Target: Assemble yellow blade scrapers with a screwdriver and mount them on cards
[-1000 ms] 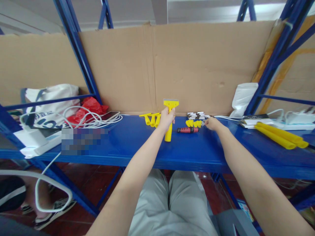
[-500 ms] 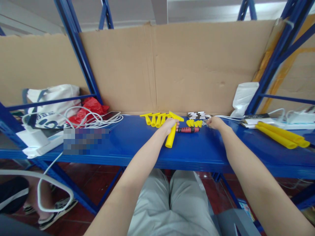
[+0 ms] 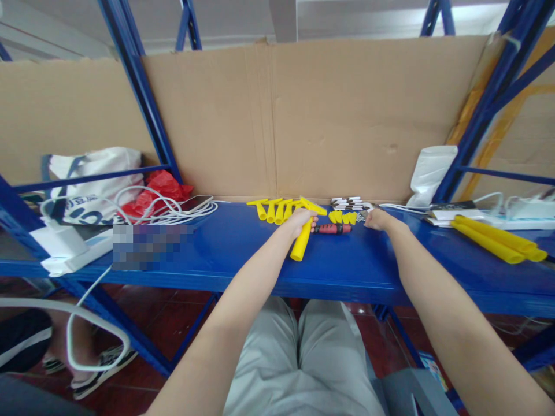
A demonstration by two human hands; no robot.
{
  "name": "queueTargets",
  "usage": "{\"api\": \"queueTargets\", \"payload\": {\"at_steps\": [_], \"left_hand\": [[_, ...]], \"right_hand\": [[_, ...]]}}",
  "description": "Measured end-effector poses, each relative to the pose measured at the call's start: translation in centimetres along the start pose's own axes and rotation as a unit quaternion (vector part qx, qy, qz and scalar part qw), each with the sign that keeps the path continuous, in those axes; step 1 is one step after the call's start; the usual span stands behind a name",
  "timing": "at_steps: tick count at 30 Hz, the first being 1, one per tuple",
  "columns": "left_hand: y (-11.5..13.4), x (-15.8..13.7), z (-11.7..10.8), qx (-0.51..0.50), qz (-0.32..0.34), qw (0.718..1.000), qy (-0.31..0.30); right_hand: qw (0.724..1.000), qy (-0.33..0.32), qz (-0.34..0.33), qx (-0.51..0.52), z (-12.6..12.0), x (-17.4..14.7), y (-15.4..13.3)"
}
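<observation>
My left hand (image 3: pixel 302 222) is wrapped round the shaft of a yellow T-shaped plastic piece (image 3: pixel 299 248), its crossbar pointing away from me and its open tube end towards me. On the blue shelf, my right hand (image 3: pixel 375 219) has its fingers pinched together beside a small heap of silvery bits (image 3: pixel 361 217), too small to name. Whatever lies between those fingertips is hidden. Between the hands are a red-and-black tool handle (image 3: pixel 333 229), several small yellow parts (image 3: pixel 342 217), and a stack of white-and-brown pieces (image 3: pixel 347 204). Several more yellow T-shaped pieces (image 3: pixel 271 215) line up left of my left hand.
Long yellow tubes (image 3: pixel 492 241) lie on the blue shelf (image 3: pixel 234 254) at right, near a white pouch (image 3: pixel 431 173). White cables (image 3: pixel 173 211), a power strip (image 3: pixel 84 254) and a cloth bag (image 3: pixel 95 185) occupy the left. A cardboard panel (image 3: pixel 338 115) closes the back. Another person's leg shows lower left.
My right hand has shifted very slightly and its fingers are more closed by the silvery bits. The yellow T-shaped piece in my left hand has barely moved.
</observation>
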State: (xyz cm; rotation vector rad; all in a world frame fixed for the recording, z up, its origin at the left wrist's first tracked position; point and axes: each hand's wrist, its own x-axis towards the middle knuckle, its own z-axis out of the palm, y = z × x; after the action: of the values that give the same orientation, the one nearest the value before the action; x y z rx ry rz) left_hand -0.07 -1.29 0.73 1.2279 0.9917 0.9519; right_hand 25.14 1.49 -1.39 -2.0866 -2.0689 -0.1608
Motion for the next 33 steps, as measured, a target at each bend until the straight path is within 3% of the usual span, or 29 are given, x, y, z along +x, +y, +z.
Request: {"api": "queueTargets", "payload": {"at_steps": [4,8,13,19,25,33], "left_hand": [[0.0,-0.1,0.0,-0.006,-0.002,1.000,-0.007],[0.0,-0.1,0.0,-0.006,0.000,1.000,-0.026],[-0.1,-0.2,0.0,0.009,-0.004,0.999,-0.046],[0.1,-0.6,0.2,0.012,0.006,0.997,-0.072],[0.3,-0.9,0.4,0.026,0.010,0.996,-0.079],[0.3,-1.0,0.4,0.032,0.012,0.996,-0.078]], "right_hand": [[0.998,-0.055,0.028,-0.015,-0.3,-0.2,-0.6],[0.998,-0.035,0.029,0.035,-1.3,-0.6,-2.1],[0.983,0.037,-0.025,0.176,-2.5,-1.1,-5.3],[0.960,0.042,-0.132,0.244,-2.4,-1.7,-8.5],[0.966,0.065,-0.156,0.197,-1.7,-1.3,-9.0],[0.954,0.094,-0.174,0.227,-0.9,-0.6,-8.5]]}}
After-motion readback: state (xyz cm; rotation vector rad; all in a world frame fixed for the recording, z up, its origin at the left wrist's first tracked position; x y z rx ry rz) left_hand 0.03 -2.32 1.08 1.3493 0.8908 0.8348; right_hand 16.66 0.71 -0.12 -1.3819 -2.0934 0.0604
